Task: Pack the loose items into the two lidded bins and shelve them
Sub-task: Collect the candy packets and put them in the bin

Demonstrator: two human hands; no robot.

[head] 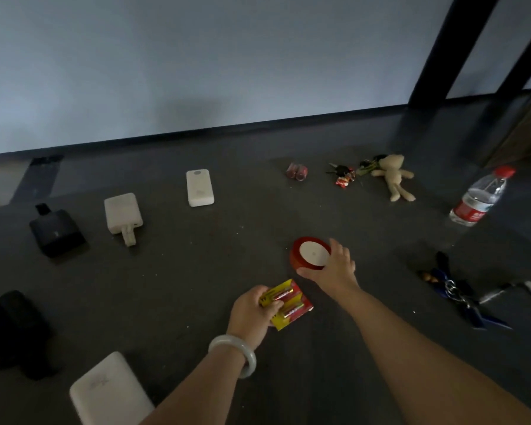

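Loose items lie scattered on a dark grey floor. My left hand [253,314], with a pale bangle at the wrist, grips a yellow and red battery pack [290,303] near the floor. My right hand [333,266] wraps around the near side of a red ribbon spool with a white centre [308,251]. Further back lie a white power bank [200,187], a white charger with a cable stub [122,213] and a black pouch [56,232]. No bin shows in this view.
A plush bear [393,176], keys with red trinkets [344,174] and a small red wrapped item [297,171] lie at the back right. A water bottle [478,196] stands right. Blue lanyard with keys [460,297], a black bag [10,326] and a white box [108,391] lie nearby.
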